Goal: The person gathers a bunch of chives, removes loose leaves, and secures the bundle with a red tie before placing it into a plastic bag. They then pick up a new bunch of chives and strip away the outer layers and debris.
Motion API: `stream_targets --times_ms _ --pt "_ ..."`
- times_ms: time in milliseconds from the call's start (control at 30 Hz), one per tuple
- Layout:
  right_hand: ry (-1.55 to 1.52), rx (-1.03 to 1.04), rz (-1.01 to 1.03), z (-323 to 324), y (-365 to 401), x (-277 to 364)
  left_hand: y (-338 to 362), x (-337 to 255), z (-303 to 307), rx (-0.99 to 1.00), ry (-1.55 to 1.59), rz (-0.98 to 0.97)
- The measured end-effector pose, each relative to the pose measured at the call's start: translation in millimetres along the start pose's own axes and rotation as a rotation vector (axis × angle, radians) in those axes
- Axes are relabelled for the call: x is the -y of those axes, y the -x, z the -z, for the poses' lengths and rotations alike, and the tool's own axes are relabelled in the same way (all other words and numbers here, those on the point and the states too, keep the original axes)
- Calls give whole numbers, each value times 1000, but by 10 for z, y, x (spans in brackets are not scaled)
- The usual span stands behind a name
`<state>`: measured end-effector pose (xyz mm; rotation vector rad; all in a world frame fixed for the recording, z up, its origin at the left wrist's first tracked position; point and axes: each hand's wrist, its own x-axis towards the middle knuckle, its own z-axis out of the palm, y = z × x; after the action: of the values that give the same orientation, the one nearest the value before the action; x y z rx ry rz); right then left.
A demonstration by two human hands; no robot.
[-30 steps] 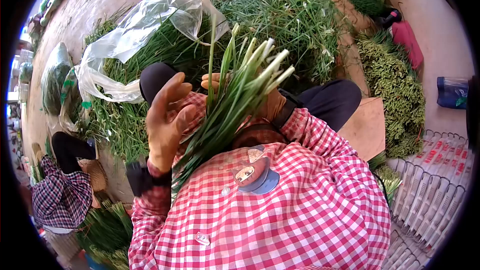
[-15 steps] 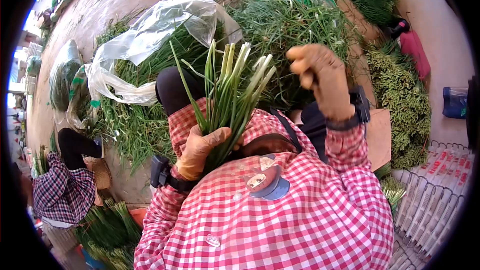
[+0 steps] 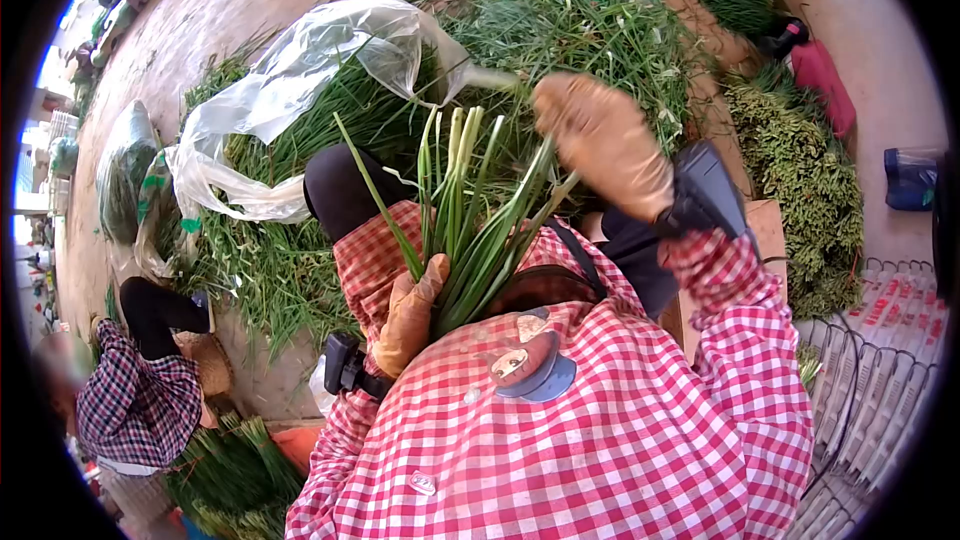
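- Where the pale brown floor [image 3: 190, 40] stretches away, a heap of loose greens [image 3: 610, 50] lies beside a clear plastic bag [image 3: 265, 105] draped around more greens [image 3: 345, 105].
- At the left sits another person [image 3: 165, 307] in a dark checked shirt [image 3: 135, 395]; pale crates [image 3: 880, 380] stand at the right edge.
- The left hand [image 3: 410, 318] is closed around the lower part of a bunch of green stalks [image 3: 463, 245], held roughly upright before the chest [image 3: 570, 430], pale ends up.
- Apart from it, the right hand [image 3: 603, 145] is blurred, fingers bent beside the stalk tips; whether it grips one, I cannot tell.
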<state>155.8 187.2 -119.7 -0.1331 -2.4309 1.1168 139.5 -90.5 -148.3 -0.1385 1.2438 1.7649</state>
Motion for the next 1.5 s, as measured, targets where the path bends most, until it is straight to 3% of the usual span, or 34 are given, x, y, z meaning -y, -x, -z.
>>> stream_targets --times_ms 33,100,167,233,300,333,367,400,433,500,600,633,700,767,833,900,933,1033,1100,1133,1233,1300,1333,1500 --pt "117 -108 104 107 -69 -250 12 -22 -19 4 36 23" --pt "252 -207 39 484 -249 -556 18 -58 -24 68 45 27" --pt "685 -86 -129 843 -414 -417 9 -46 1 82 33 4" --pt "656 -6 -330 841 -426 -478 -24 22 36 57 2 -48" --pt "589 -56 -280 525 -368 -372 -42 66 82 45 -35 -79" --pt "243 223 -385 530 -389 -47 -45 72 91 41 -58 -91" --pt "-52 377 -334 473 -367 -22 -42 68 71 34 -36 -91" --pt "-234 514 -469 407 -346 41 -31 58 32 26 -14 -93" --pt "-364 692 -469 329 -335 -73 -14 39 -17 17 10 -96" --pt "-407 816 -442 208 -241 -166 2 -16 -78 117 87 -62" --pt "-517 843 -538 189 -235 -4 -71 55 163 250 177 24" --pt "-572 837 -564 174 -216 47 -57 35 111 177 182 -12" --pt "-403 693 -475 194 -228 115 -43 20 -82 41 194 -85" --pt "-256 497 -425 279 -272 100 -27 29 -46 53 198 -90" --pt "-271 170 -388 408 -324 -192 -6 34 -12 48 219 -105" --pt "485 -151 -230 605 -366 -287 -4 57 59 50 236 -117" --pt "718 -336 -4 638 -301 -486 -4 65 89 39 230 -128" --pt "-259 25 -349 401 -80 160 -21 47 74 -31 248 -166" --pt "-634 298 -563 199 96 643 -10 24 -33 -71 244 -213" --pt "-715 298 -609 -10 169 677 17 -15 -139 -81 228 -252" --pt "-853 376 -611 -400 260 564 58 -44 -176 -69 123 -334" --pt "-719 495 -764 -347 230 601 69 -26 -170 -58 102 -367" --pt "-640 514 -794 -256 180 692 106 -40 -171 -32 180 -282" --pt "-524 608 -513 -23 206 478 64 99 -41 -95 120 -224"
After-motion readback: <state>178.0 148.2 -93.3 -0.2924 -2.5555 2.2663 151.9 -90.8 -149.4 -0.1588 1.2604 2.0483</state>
